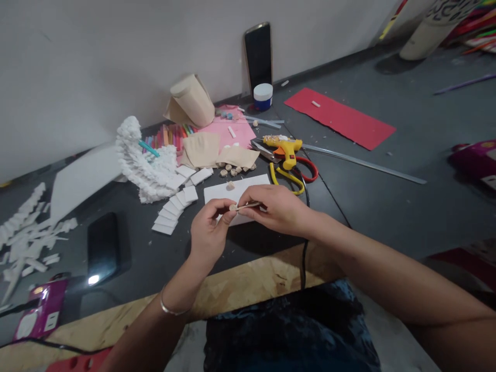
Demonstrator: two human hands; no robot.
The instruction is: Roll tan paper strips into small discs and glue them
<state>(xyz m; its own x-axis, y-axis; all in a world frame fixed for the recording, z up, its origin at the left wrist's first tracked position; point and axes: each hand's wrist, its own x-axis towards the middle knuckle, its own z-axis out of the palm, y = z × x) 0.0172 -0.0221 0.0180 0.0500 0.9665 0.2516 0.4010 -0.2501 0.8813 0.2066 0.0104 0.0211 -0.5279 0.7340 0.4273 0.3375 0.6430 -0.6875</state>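
Note:
My left hand (pixel 209 233) pinches a small round wooden disc (pixel 233 207) between thumb and fingers. My right hand (pixel 277 208) is closed on a thin wooden stick (pixel 248 205) whose tip meets the disc. Both hands hover just above a white rectangular sheet (pixel 232 191) on the dark table. More small wooden discs (pixel 234 169) lie beyond the sheet, beside beige paper pieces (pixel 219 152).
A yellow glue gun (pixel 284 149) and red-and-yellow scissors (pixel 298 173) lie to the right, its black cord (pixel 304 258) running toward me. White foam squares (pixel 174 204), a shredded white foam piece (pixel 141 163), a black phone (pixel 103 248), a red sheet (pixel 341 119), and a metal ruler (pixel 364 164) lie around.

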